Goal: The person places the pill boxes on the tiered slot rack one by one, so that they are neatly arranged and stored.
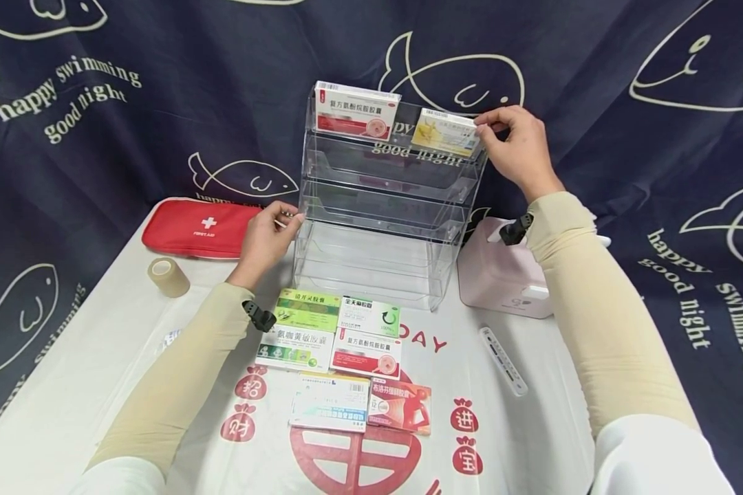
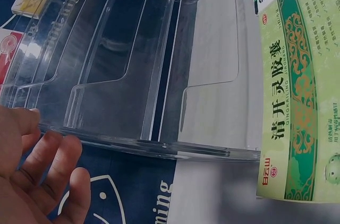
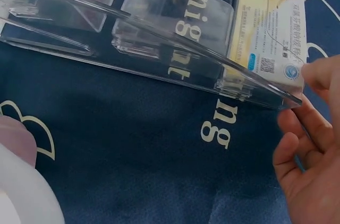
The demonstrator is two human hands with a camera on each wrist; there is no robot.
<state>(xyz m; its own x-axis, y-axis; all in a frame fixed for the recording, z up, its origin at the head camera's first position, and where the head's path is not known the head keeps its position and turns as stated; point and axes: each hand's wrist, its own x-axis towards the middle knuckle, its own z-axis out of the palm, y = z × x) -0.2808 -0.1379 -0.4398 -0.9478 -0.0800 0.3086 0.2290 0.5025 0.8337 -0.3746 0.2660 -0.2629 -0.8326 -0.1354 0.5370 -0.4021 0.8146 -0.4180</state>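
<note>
A clear tiered display rack [image 1: 384, 179] stands at the back of the table. My right hand [image 1: 520, 148] pinches the right end of a yellow-and-white medicine box [image 1: 447, 134] in the top tier, at the rack's upper right corner. In the right wrist view the thumb [image 3: 319, 72] lies against the box's end, with the other fingers around the rack's corner. To the left in that tier stands a red-and-white medicine box [image 1: 356, 115]. My left hand [image 1: 269, 237] holds the rack's left side edge, its thumb [image 2: 21, 120] over the edge and its fingers outside.
Several medicine boxes, including a green one [image 1: 307, 309] and a red one [image 1: 400, 405], lie before the rack. A red first-aid pouch [image 1: 192, 230] and a tan bandage roll [image 1: 168, 277] are left; a pink box [image 1: 501, 275] and a white strip-like item [image 1: 503, 361] right. A fish-print curtain [image 1: 235, 82] hangs behind.
</note>
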